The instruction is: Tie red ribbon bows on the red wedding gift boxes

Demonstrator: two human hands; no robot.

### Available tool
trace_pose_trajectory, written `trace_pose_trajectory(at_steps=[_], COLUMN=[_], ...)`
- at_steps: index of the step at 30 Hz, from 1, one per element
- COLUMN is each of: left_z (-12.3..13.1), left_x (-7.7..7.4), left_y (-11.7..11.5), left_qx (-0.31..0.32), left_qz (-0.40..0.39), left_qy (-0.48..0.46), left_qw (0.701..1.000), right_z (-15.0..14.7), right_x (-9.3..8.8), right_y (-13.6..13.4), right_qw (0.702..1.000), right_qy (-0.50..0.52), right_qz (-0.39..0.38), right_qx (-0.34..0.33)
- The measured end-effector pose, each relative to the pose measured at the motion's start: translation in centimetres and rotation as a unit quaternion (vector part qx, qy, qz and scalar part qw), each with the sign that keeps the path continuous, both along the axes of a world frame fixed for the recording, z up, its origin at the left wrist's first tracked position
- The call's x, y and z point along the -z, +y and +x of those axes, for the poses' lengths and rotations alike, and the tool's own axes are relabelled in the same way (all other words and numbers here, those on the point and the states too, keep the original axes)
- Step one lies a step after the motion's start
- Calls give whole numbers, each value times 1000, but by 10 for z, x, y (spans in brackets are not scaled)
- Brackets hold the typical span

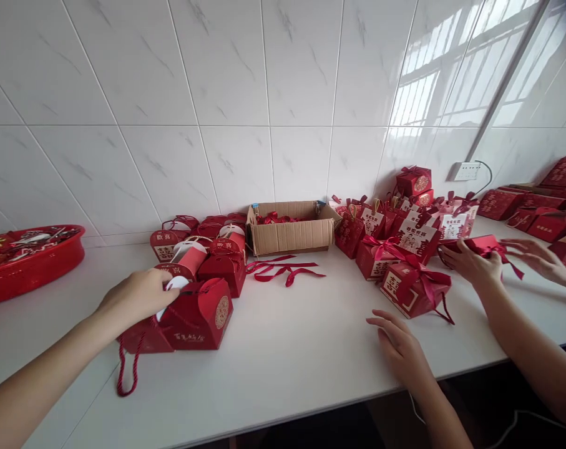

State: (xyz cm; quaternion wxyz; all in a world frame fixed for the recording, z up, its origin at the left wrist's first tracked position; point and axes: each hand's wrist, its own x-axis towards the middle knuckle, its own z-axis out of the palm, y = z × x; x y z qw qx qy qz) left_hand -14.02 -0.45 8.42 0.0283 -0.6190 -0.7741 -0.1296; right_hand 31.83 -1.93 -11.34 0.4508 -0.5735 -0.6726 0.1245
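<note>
One left hand is curling over the front box, grip unclear; the right hand is sitting wide-fingered well right of it.

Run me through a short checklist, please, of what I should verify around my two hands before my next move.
1. Left hand at the front left red box: ok, its fingers are at the top.
2. Left grip firm: cannot tell, the fingertips are partly hidden.
3. Right hand free: ok, it is open and holds nothing.
4. Bow tied on the front left red box: not ok, none shows.
5. Loose ribbons in view: ok, they lie on the counter in front of the cardboard carton.
6. Co-worker's hands apart from yours: ok, they are farther right, at another red box.
</note>
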Motion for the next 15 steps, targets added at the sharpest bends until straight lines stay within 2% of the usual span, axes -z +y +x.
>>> trace_pose_trajectory(at_steps=[3,10,13,15], left_z=[8,13,15,18], left_x=[3,16,17,20], left_y=[5,7,5,1], left_qx=[-13,-23,-22,20], left_qz=[-43,-15,51,128], left_qy=[22,29,48,71], left_qw=[999,999,997,989], right_z=[1,2,3,4], right_x=[2,6,7,9], right_y=[1,2,2,3], right_qw=[1000,1000,1000,1000], right_qy=[-1,-6,-9,-12], right_qz=[5,10,12,13], right_qx=[1,12,11,8])
